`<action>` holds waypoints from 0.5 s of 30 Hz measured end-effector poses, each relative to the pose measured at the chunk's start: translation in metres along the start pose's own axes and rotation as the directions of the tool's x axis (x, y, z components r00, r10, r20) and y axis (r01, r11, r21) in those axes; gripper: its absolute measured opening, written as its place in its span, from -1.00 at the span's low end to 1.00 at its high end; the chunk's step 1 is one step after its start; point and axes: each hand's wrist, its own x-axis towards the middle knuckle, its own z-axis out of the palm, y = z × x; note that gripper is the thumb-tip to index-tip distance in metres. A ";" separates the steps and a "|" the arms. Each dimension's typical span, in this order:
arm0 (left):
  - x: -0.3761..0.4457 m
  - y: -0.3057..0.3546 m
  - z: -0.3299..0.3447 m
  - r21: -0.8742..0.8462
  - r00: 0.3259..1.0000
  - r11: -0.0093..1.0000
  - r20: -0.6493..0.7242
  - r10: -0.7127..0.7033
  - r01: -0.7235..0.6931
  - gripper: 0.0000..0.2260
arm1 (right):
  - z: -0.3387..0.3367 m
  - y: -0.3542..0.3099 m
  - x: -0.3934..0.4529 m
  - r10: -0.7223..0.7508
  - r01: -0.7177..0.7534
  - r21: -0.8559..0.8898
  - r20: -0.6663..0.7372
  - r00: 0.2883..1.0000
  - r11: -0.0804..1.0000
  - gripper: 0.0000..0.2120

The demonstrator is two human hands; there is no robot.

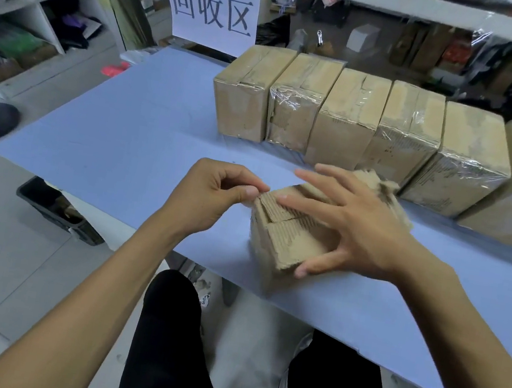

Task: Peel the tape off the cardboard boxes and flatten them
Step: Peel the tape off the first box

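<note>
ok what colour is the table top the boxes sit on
Pale blue; the table top shows clearly in the head view, under the cardboard boxes.

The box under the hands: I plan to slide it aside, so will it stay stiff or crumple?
The worn box probably gives easily: its outer paper is torn down to the corrugation. It likely slides lightly on the smooth blue table. The right hand spreads over it; the left hand pinches its corner.

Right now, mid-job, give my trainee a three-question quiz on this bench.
1. True or false: the left hand pinches at the top edge of the near box.
2. How many boxes stand in the back row?
3. The right hand is: A) spread over the near box, B) resting on the table, C) lifting a back-row box.

Key: 1 true; 2 six in view; 3 A.
</note>
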 end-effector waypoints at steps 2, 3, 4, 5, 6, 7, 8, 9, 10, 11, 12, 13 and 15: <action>-0.010 0.001 0.004 -0.019 1.000 1.000 0.027 0.003 -0.003 -0.78 | -0.006 0.013 -0.015 0.040 -0.039 0.041 -0.023 0.999 0.998 -0.15; -0.014 0.001 0.007 -0.033 0.999 0.999 0.035 0.009 -0.008 -0.77 | -0.010 0.015 -0.023 0.090 -0.089 0.082 -0.011 0.996 0.993 -0.16; -0.016 0.002 0.010 -0.047 0.999 0.999 0.036 0.023 -0.021 -0.76 | -0.014 0.012 -0.030 0.153 -0.155 0.119 0.027 0.988 0.981 -0.16; -0.018 0.002 0.012 -0.054 0.999 0.998 0.029 0.040 -0.038 -0.75 | -0.018 0.003 -0.035 0.216 -0.225 0.141 0.073 0.974 0.964 -0.14; -0.020 0.004 0.016 -0.050 0.998 0.997 0.021 0.051 -0.050 -0.75 | -0.020 -0.008 -0.039 0.282 -0.294 0.156 0.093 0.955 0.943 -0.11; -0.021 0.006 0.020 -0.037 0.998 0.998 0.017 0.054 -0.053 -0.76 | -0.019 -0.020 -0.040 0.355 -0.363 0.172 0.075 0.932 0.916 -0.05; -0.023 0.007 0.024 -0.027 0.999 0.998 0.018 0.050 -0.049 -0.76 | -0.016 -0.033 -0.040 0.427 -0.424 0.169 0.022 0.904 0.890 0.02; -0.024 0.008 0.029 -0.026 0.999 0.999 0.027 0.046 -0.046 -0.76 | -0.013 -0.046 -0.039 0.478 -0.468 0.144 -0.043 0.877 0.872 0.04; -0.026 0.008 0.033 -0.036 0.998 0.998 0.039 0.047 -0.046 -0.75 | -0.007 -0.055 -0.037 0.506 -0.496 0.110 -0.098 0.857 0.861 0.00; -0.026 0.008 0.036 -0.056 0.998 0.998 0.045 0.043 -0.041 -0.73 | -0.001 -0.059 -0.036 0.520 -0.512 0.090 -0.135 0.843 0.854 -0.08; -0.026 0.008 0.038 -0.081 0.999 0.996 0.036 0.033 -0.030 -0.69 | 0.004 -0.058 -0.036 0.532 -0.522 0.100 -0.157 0.832 0.847 -0.15; -0.025 0.009 0.039 -0.097 1.000 0.995 0.016 0.025 -0.024 -0.66 | 0.007 -0.053 -0.036 0.538 -0.523 0.129 -0.171 0.825 0.843 -0.20; -0.023 0.010 0.042 -0.092 1.000 0.995 -0.007 0.030 -0.030 -0.64 | 0.007 -0.040 -0.040 0.523 -0.498 0.168 -0.181 0.833 0.851 -0.22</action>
